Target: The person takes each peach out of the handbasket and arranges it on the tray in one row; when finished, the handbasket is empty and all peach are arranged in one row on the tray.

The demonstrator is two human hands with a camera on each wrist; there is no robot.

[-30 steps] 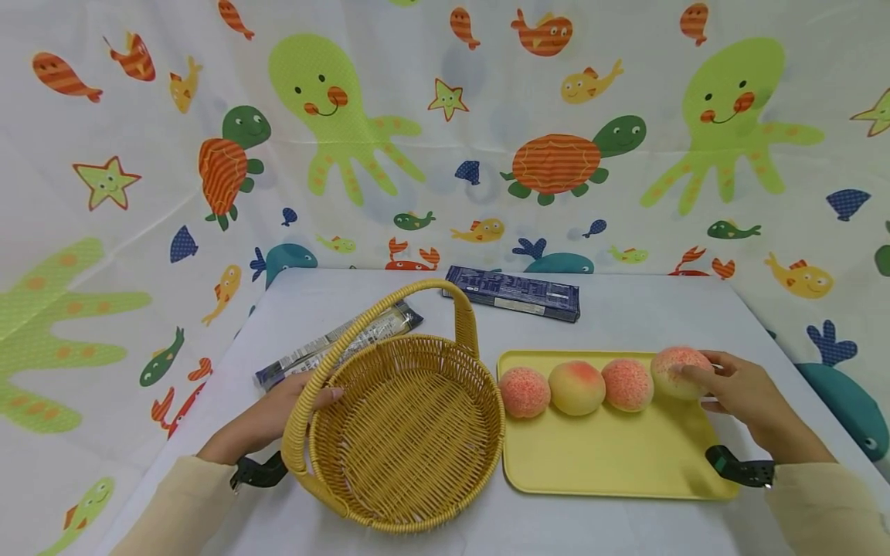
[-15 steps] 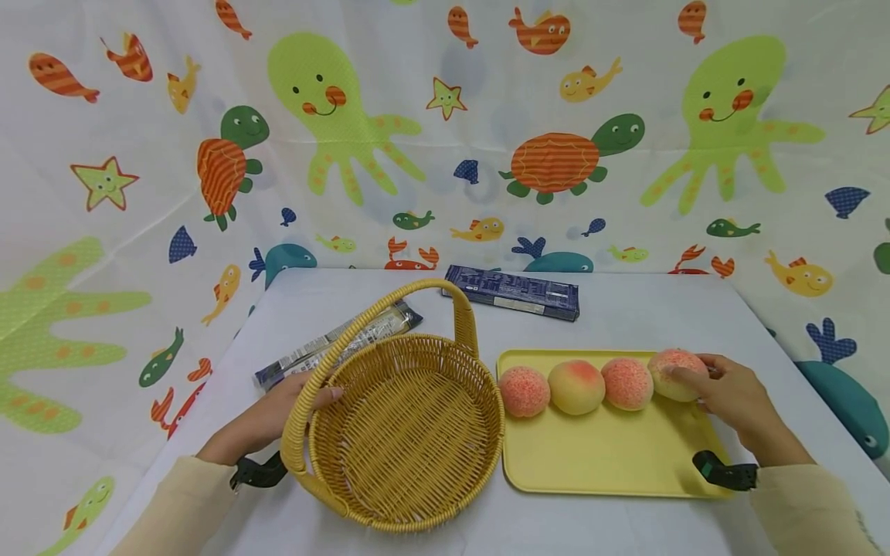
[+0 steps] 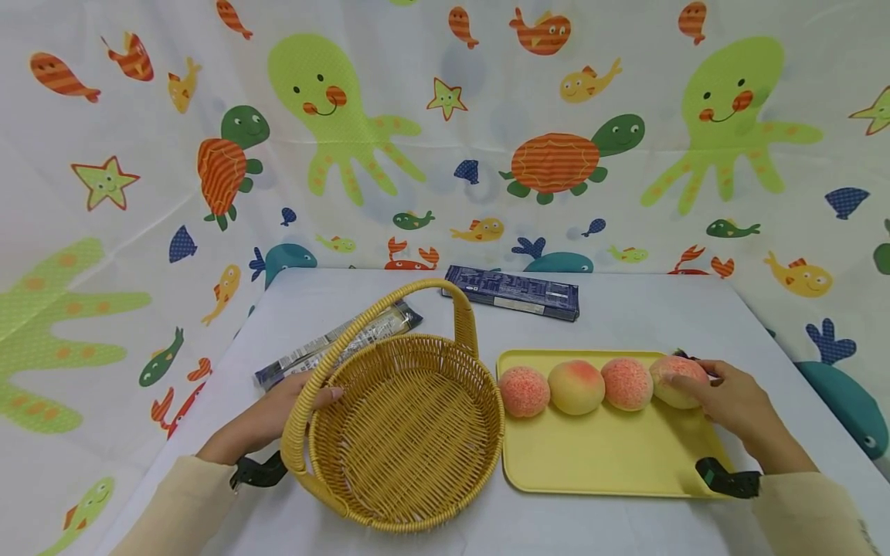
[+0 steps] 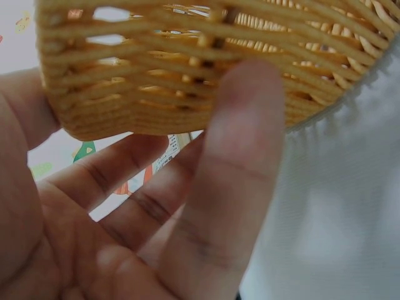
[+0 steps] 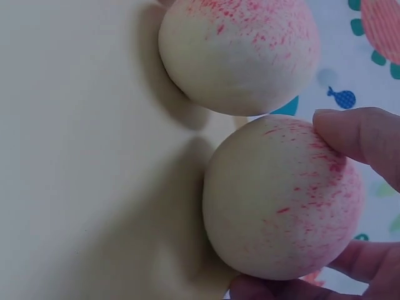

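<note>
My left hand (image 3: 267,417) grips the left side of a round wicker basket (image 3: 417,448), its thumb tip showing inside the wall. In the left wrist view, the fingers (image 4: 231,175) press against the woven side (image 4: 150,69). At the far right end of a yellow tray (image 3: 612,463), my right hand (image 3: 744,413) holds a pink-speckled peach (image 3: 674,382) between thumb and fingers. The right wrist view shows this peach (image 5: 281,200) just above or on the tray; contact is unclear. Beside it sit three more peaches in a row: pink (image 3: 627,384), yellow (image 3: 576,387) and pink (image 3: 524,391).
The basket's tall handle (image 3: 302,417) arches over its left and back side. Behind it lie silver-and-blue packets (image 3: 368,332), and a dark blue box (image 3: 514,293) is at the table's back. A small dark thing (image 3: 684,354) peeks out behind the held peach. A printed cloth (image 3: 431,170) hangs behind.
My right hand has brought its peach slightly left and lower, in line with the other peaches on the tray. The left hand and basket stay put.
</note>
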